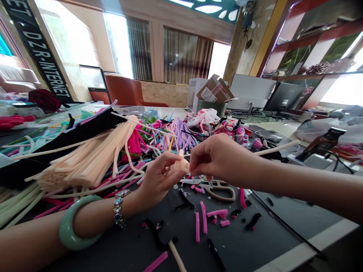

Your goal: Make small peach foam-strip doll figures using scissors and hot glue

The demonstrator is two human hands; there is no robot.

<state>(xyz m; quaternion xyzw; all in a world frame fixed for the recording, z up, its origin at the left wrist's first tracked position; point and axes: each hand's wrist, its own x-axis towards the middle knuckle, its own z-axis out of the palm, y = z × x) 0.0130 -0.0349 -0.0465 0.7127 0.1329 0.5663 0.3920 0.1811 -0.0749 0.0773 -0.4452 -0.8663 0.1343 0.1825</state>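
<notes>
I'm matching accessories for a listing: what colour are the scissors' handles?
The scissors' handles are beige; the head view shows them best.

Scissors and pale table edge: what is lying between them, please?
In the head view, pink pieces, black pieces, small scraps and a thin black cable lie between the scissors and the pale edge.

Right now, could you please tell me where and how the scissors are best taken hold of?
Probably by the nearer beige handle loop, from the near right side: the scissors point their blades left and handles right, and that loop shows openly below the right hand.
</notes>
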